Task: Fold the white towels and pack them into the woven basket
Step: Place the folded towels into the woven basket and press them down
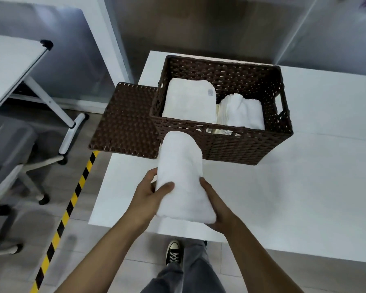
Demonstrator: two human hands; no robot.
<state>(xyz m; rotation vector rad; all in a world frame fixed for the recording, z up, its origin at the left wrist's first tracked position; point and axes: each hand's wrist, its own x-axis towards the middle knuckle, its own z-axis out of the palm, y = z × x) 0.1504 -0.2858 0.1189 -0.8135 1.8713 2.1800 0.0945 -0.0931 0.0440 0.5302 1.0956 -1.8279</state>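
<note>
I am holding a folded white towel (183,176) between both hands, above the near part of the desk (304,187). My left hand (150,192) is gripping its left edge with the thumb laid over the top, and my right hand (215,203) is cupping the right edge and the near corner from beneath. The towel's long axis is running straight away from me, and its rounded far end is already overlapping the near wall of the woven basket (241,142). The basket is lying directly ahead, on the far side of the towel, with its lid (125,121) hanging open to the left. Inside, one folded towel (190,100) is filling the left half and another (244,112) the right. I judge both hands are about equally near the basket, so the move is simply forward and down, most likely onto the left stack.
</note>
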